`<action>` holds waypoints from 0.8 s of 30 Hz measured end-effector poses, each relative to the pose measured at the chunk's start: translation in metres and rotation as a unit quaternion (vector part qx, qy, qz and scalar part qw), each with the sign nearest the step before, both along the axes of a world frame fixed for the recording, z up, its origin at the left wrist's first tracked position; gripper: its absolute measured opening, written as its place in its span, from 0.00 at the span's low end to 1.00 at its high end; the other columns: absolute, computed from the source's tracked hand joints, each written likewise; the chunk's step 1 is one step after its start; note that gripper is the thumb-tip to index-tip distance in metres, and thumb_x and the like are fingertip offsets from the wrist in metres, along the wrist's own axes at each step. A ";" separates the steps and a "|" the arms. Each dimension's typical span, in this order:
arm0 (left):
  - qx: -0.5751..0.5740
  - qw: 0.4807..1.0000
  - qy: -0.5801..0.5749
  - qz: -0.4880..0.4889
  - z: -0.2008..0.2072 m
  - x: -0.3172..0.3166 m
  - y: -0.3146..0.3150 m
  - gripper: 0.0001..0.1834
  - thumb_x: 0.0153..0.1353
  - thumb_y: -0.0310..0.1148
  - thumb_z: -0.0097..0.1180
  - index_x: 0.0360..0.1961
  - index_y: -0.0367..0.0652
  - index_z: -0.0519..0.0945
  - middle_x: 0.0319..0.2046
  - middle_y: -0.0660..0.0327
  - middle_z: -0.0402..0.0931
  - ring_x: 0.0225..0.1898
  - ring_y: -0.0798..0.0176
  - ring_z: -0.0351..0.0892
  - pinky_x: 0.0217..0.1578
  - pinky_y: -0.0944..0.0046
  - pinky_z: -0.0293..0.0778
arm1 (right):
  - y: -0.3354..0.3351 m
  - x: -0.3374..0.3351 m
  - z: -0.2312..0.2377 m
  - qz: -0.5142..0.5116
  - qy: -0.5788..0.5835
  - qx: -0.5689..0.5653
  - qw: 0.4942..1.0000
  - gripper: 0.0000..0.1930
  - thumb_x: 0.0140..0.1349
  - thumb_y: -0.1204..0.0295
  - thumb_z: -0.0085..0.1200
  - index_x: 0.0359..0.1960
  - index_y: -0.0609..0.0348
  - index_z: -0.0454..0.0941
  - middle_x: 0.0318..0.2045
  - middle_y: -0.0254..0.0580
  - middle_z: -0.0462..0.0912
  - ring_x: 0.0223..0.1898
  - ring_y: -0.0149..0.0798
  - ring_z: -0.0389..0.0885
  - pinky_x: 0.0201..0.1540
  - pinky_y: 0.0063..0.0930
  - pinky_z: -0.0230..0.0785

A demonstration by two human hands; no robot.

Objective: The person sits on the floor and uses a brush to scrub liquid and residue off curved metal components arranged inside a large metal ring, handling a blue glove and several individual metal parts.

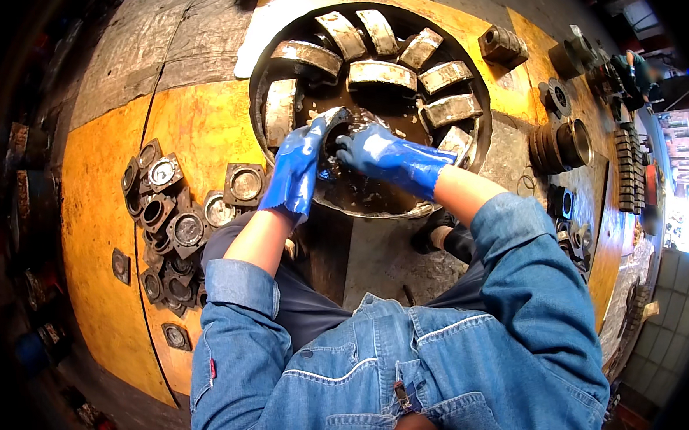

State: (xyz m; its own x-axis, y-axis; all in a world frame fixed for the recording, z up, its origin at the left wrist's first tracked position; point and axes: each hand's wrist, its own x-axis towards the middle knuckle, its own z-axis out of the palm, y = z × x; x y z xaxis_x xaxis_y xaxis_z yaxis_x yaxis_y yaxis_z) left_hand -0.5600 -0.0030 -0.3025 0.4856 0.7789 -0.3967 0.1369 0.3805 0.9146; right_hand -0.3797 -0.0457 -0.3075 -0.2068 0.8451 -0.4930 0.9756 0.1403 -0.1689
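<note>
Both my hands wear blue rubber gloves and work over a round dark basin (477,150) holding murky dark liquid. My left hand (298,157) is closed around the edge of a dark, wet, curved metal piece (338,126), which is tilted up. Close beside it, my right hand (386,152) has its fingers curled toward the inner side of that piece. What the right fingers hold, if anything, is hidden. Thick curved metal blocks stand around the inside of the basin, among them a wide block (381,74) beyond my hands and another block (281,113) to the left.
Left of the basin, square metal flanges (187,229) with round openings lie heaped on yellow boards (102,196). Metal rings (573,144) and a ribbed block (503,46) stand to the right. Stacked parts (630,170) line the far right, where another person (635,75) is partly visible.
</note>
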 end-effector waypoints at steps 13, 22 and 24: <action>0.000 1.000 -0.017 0.004 0.016 -0.002 -0.008 0.31 0.76 0.52 0.47 0.57 0.29 0.81 0.48 0.54 0.86 0.47 0.64 0.81 0.50 0.64 0.76 | -0.043 0.003 -0.003 -0.484 0.656 -0.125 0.566 0.16 0.76 0.63 0.48 0.57 0.58 0.79 0.44 0.42 0.86 0.48 0.36 0.85 0.48 0.25 0.78; 0.078 0.996 0.034 -0.007 0.008 -0.005 -0.003 0.31 0.76 0.51 0.48 0.57 0.29 0.81 0.47 0.53 0.86 0.48 0.63 0.81 0.52 0.64 0.74 | -0.042 0.008 -0.063 -0.676 0.719 -0.139 -0.078 0.27 0.75 0.50 0.38 0.47 0.62 0.81 0.35 0.49 0.89 0.25 0.46 0.85 0.28 0.36 0.84; 0.079 0.996 0.047 -0.008 0.006 -0.005 -0.002 0.31 0.76 0.51 0.48 0.57 0.28 0.81 0.48 0.52 0.86 0.49 0.63 0.81 0.53 0.64 0.74 | -0.038 -0.005 -0.062 -0.694 0.703 -0.092 -0.122 0.28 0.74 0.49 0.40 0.51 0.65 0.78 0.34 0.50 0.87 0.26 0.45 0.84 0.25 0.35 0.80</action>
